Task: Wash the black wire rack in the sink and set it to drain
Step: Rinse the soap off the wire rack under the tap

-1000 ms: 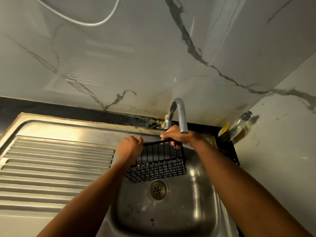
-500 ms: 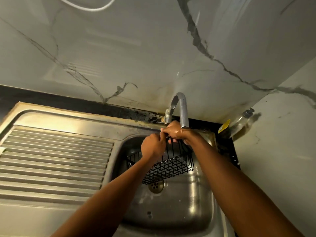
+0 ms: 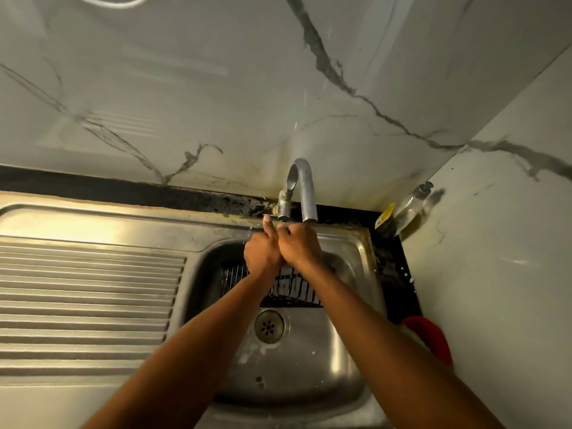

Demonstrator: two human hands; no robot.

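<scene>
The fingers of both hands are curled in. One finger of the left hand sticks up. The left hand and the right hand touch side by side in the middle of the frame. I cannot tell if the fingers are pinching anything, since the backs of the hands hide them.

Both hands are right under the mouth of the bent metal tap.

The black wire rack is just below the hands, inside the sink. It lies at the back of the bowl, and the arms cover part of it. The round drain is just in front of the rack.

On the left of the frame is the shiny draining board with long ridges. On the right, a dark worktop runs beside the sink. A clear bottle with a yellow label leans in the corner there. A red thing shows at the right, lower down. A white wall with dark veins fills the top.
</scene>
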